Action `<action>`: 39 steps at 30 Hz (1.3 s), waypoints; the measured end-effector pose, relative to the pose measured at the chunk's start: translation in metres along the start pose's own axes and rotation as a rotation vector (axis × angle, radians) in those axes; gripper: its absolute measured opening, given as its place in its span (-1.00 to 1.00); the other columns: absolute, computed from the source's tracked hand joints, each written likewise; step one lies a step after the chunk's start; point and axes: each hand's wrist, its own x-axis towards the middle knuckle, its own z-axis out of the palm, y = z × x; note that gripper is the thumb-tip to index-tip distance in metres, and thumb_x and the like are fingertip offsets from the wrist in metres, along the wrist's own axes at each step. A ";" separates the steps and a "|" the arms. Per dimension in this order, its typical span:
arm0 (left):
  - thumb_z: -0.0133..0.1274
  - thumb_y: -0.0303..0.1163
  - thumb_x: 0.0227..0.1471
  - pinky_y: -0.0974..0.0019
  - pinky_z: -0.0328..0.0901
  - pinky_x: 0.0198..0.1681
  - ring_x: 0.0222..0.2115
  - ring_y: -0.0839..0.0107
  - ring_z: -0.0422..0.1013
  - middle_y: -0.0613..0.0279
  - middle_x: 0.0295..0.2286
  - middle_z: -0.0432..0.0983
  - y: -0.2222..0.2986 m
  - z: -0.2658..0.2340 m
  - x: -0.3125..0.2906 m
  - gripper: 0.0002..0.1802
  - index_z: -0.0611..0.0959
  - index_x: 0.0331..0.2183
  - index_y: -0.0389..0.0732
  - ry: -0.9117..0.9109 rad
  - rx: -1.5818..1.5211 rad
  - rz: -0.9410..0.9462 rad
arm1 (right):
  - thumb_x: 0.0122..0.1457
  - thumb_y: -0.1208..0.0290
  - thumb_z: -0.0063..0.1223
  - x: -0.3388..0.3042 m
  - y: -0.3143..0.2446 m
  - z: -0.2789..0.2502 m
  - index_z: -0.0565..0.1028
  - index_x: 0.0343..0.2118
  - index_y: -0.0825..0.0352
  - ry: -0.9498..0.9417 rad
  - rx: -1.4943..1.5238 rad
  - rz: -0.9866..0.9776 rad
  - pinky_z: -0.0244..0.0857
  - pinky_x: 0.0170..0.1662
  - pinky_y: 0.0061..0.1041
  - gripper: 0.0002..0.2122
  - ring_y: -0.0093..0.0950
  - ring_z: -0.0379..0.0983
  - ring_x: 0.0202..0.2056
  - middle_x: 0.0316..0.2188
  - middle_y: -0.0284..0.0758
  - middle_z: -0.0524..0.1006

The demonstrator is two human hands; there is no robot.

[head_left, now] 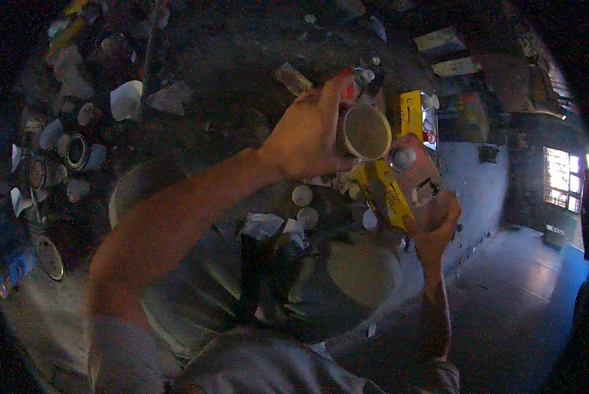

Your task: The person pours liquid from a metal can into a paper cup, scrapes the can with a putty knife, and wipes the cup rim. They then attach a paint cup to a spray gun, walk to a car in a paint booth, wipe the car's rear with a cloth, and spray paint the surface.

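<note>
Cup (365, 132) sat gripped in the left hand (307, 138), mouth toward the camera, contents hard to tell. Just right of the cup, the right hand (439, 226) clasped a tilted carton (409, 190); pouring looked not yet begun.

The cup (365, 131) sat just above the frame's centre, in the left hand (307, 138), which came in from the lower left. Touching it at lower right was the carton (406, 187), with the right hand (435, 230) under its lower right end, rising from the bottom edge. A box (411, 113) stood just right of the cup, behind the carton. Below the cup lay balls (302, 195) and paper scraps (263, 224). Tins (78, 151) crowded the left edge. A window (562, 178) lay at far right.
</note>
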 end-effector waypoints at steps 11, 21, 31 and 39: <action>0.52 -0.26 -0.38 0.00 0.30 0.14 -0.02 -0.05 0.49 -0.06 -0.05 0.55 0.000 -0.018 0.000 0.25 0.11 0.24 -0.35 0.087 0.031 -0.038 | 0.03 0.15 0.37 -0.115 0.114 0.142 0.21 0.28 0.34 0.110 -0.350 0.093 0.08 0.28 -0.06 -0.20 -0.09 0.10 0.29 0.26 -0.09 0.17; 0.56 -0.27 -0.35 0.10 0.41 0.09 -0.01 0.05 0.51 -0.07 -0.03 0.53 0.005 -0.020 0.016 0.27 0.08 0.26 -0.28 0.100 0.057 -0.055 | 0.08 0.12 0.31 -0.152 0.123 0.197 0.20 0.29 0.35 0.057 -0.288 0.307 0.06 0.28 -0.04 -0.23 -0.06 0.11 0.28 0.26 -0.04 0.17; 0.55 -0.29 -0.33 0.08 0.40 0.08 0.00 0.07 0.50 -0.10 0.01 0.48 0.003 -0.012 0.019 0.29 0.06 0.28 -0.27 0.086 0.031 -0.088 | 0.13 0.10 0.25 -0.163 0.136 0.212 0.20 0.29 0.37 0.057 -0.223 0.352 0.04 0.28 -0.01 -0.25 -0.02 0.11 0.27 0.27 0.00 0.17; 0.56 -0.28 -0.34 0.08 0.36 0.12 0.03 0.15 0.45 -0.04 -0.02 0.48 0.003 -0.019 0.017 0.27 0.10 0.28 -0.26 0.102 0.092 -0.078 | 0.16 0.08 0.23 -0.141 0.107 0.182 0.16 0.28 0.39 0.155 -0.251 0.088 0.08 0.25 -0.02 -0.26 -0.04 0.09 0.26 0.20 0.02 0.25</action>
